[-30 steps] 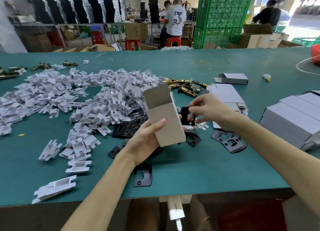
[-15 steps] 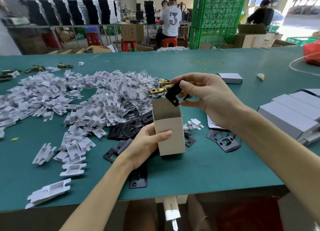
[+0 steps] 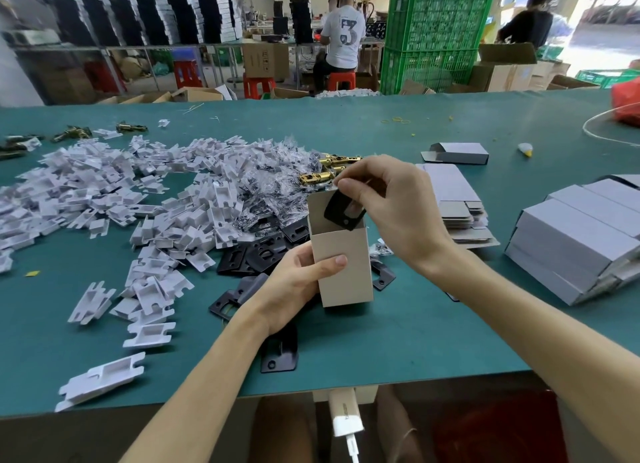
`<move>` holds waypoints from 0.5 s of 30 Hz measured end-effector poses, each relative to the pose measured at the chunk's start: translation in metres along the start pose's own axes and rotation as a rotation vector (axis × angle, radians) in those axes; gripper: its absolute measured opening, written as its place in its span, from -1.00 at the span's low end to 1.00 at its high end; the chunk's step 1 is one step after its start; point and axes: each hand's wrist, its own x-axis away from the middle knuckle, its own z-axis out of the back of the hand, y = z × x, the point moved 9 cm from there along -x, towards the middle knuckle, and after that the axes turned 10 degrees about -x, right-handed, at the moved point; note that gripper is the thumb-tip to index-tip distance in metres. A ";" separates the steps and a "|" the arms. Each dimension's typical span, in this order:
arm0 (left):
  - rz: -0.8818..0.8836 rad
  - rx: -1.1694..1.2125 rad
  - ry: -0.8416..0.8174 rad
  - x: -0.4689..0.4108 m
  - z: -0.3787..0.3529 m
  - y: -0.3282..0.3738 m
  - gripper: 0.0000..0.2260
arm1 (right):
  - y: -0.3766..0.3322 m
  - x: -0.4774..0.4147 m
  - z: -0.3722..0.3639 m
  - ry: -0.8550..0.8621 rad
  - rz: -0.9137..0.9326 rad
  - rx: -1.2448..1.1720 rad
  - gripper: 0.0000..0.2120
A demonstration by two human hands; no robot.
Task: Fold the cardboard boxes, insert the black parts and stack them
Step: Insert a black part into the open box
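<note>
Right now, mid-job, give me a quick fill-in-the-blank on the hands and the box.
1. The left hand grips the box, whose top is ____.
2. The right hand pinches a part coloured ____.
3. The stacked boxes lie to the ____ of both hands.
Missing words: open; black; right.

Bright, even daylight fills the scene, blowing out the open doorway (image 3: pixel 604 22) at the far right to white, while the upright beige cardboard box (image 3: pixel 343 265) casts only a soft shadow on the teal green table mat (image 3: pixel 433 341), whose edges bow under wide-angle distortion and blur slightly toward the corners.
</note>
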 end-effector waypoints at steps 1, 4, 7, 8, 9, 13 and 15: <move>0.001 -0.003 0.003 0.000 0.000 0.000 -0.54 | -0.001 -0.002 0.003 0.025 0.006 -0.027 -0.95; 0.002 -0.016 -0.006 0.000 0.000 -0.001 -0.54 | -0.002 -0.006 0.004 0.010 0.016 -0.006 -0.94; 0.000 -0.015 -0.006 -0.001 0.000 -0.001 -0.58 | -0.008 -0.002 -0.007 -0.063 0.088 0.102 -0.97; -0.002 -0.016 -0.007 0.000 0.000 -0.001 -0.59 | -0.011 0.001 -0.012 -0.078 0.120 0.135 -0.97; -0.005 -0.018 -0.007 0.000 0.001 0.000 -0.61 | -0.013 0.004 -0.016 -0.090 0.147 0.162 -0.96; -0.012 -0.013 -0.005 0.000 0.001 0.000 -0.61 | -0.012 0.007 -0.024 -0.104 0.154 0.199 -0.95; -0.018 -0.013 -0.005 0.000 0.002 0.001 -0.61 | -0.009 0.007 -0.024 -0.112 0.123 0.195 -0.95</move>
